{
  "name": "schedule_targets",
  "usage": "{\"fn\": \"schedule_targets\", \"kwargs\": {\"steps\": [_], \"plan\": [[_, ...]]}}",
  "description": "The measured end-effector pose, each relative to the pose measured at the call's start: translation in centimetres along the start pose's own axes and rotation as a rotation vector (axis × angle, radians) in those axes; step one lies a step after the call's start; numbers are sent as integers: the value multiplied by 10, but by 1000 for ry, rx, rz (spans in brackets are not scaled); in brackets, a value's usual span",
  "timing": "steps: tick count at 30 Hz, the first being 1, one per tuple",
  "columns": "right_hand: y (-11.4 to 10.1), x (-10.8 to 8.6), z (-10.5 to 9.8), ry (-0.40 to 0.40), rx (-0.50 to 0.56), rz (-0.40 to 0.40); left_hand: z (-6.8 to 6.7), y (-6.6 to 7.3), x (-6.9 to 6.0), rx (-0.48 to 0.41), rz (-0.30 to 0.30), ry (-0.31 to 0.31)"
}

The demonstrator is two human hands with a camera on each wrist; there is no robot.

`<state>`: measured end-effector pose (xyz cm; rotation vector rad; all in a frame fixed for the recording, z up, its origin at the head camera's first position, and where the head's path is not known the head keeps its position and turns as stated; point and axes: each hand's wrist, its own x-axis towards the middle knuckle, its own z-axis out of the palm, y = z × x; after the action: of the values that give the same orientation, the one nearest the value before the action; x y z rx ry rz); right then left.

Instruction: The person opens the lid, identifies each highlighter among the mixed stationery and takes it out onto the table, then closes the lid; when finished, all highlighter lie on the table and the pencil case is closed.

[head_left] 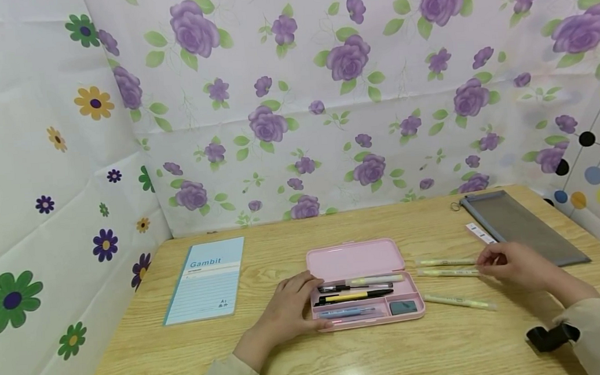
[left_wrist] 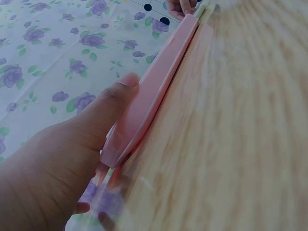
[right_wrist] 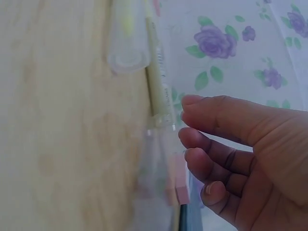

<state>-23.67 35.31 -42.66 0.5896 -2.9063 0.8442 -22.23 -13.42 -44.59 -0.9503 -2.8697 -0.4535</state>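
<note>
While the nearer right hand (head_left: 517, 266), loosely curled, pinches nothing visible, the middle yellow highlighter (head_left: 449, 272) runs lengthwise leftward from its fingertips.

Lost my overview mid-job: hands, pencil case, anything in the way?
Left hand grips open pink pencil case. Right hand beside two highlighters, contact unclear. Possibly in the way: third highlighter near case.

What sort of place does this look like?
Probably a desk or table set up for writing or study, perhaps indoors. A notebook and an open pink pencil case holding pens lie on the wood-grain tabletop, with flower-patterned sheeting behind.
</note>
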Motion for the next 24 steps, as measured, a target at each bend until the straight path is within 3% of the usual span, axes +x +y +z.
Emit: {"fn": "schedule_targets", "kwargs": {"steps": [15,24], "plan": [[-48,21,-21,-25,-73,-44,-2,1,-1,-20,-2,0],[-74,35,-14,-59,-40,-105,-1,1,0,-14,6,4]]}}
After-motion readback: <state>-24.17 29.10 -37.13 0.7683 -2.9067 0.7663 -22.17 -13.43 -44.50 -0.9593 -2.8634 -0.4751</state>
